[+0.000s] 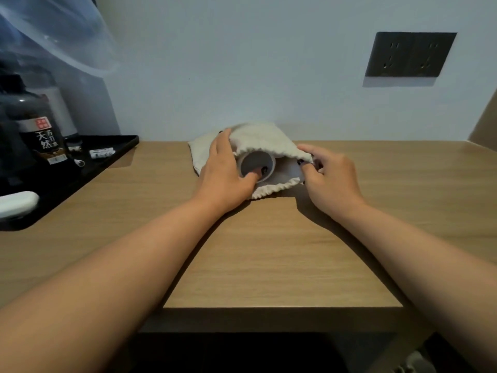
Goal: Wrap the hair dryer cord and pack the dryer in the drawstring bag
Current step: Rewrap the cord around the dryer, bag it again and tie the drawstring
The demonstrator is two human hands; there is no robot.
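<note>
Head view, wooden desk top (269, 251) against a pale wall.

The off-white fabric drawstring bag (258, 140) lay on its side at the far middle of the desk, close to the wall, its gathered mouth turned toward the person. Inside the mouth sat the white hair dryer (256, 164), only its round end with a grey face showing; the rest of the body was hidden by the cloth. The cord could not be seen.

The left hand (223, 173) rested at 9 o'clock of the bag mouth. Its fingers lay stretched over the top of the cloth, and its thumb (254, 175) pressed on the grey face of the dryer end. The right hand (329, 179) was at 3 o'clock of the mouth, fingers curled, pinching the gathered rim of the bag between thumb and fingertips. Dark nails showed on both hands. Both forearms were bare.

At 9 to 10 o'clock from the bag, on the left edge of the desk, stood a black rectangular tray (118, 149). On it: a dark bottle with a printed label (43, 141), small white sachets (101, 153), and a white oblong object (16, 203) at the near end, kind not clear. At 1 o'clock, on the wall, was a dark double socket plate (410, 55).
</note>
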